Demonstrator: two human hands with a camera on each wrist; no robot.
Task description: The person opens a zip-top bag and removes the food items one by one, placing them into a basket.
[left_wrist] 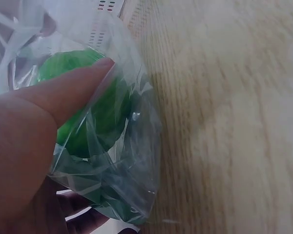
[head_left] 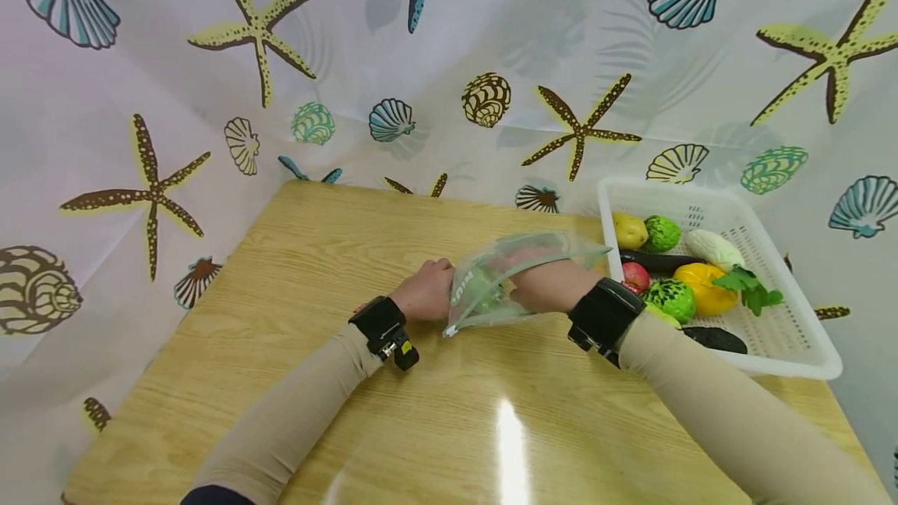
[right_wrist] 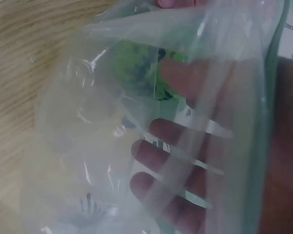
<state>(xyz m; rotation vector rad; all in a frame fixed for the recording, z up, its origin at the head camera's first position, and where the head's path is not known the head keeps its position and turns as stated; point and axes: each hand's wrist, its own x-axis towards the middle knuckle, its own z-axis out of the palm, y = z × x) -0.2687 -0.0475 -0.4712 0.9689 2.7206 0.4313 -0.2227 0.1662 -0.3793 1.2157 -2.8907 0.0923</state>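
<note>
A clear zip bag [head_left: 515, 320] with a white slider is held above the table, its mouth toward the right. My left hand [head_left: 426, 291] grips the bag's closed end from outside, and in the left wrist view its thumb [left_wrist: 73, 90] lies across a round green vegetable [left_wrist: 88, 131] inside the plastic. My right hand [head_left: 543, 283] reaches through the mouth into the bag. The right wrist view shows its fingers [right_wrist: 173, 146] extended and spread behind the film, the thumb near the mottled green vegetable [right_wrist: 134, 68]. Whether the thumb touches it is blurred.
A white plastic basket [head_left: 796, 310] stands on the table's right side, beyond my right wrist. It holds a potato, an eggplant [head_left: 655, 261], a yellow pepper [head_left: 705, 287], an avocado [head_left: 715, 339] and other produce. A patterned curtain [head_left: 435, 61] hangs behind the wooden table [head_left: 309, 256].
</note>
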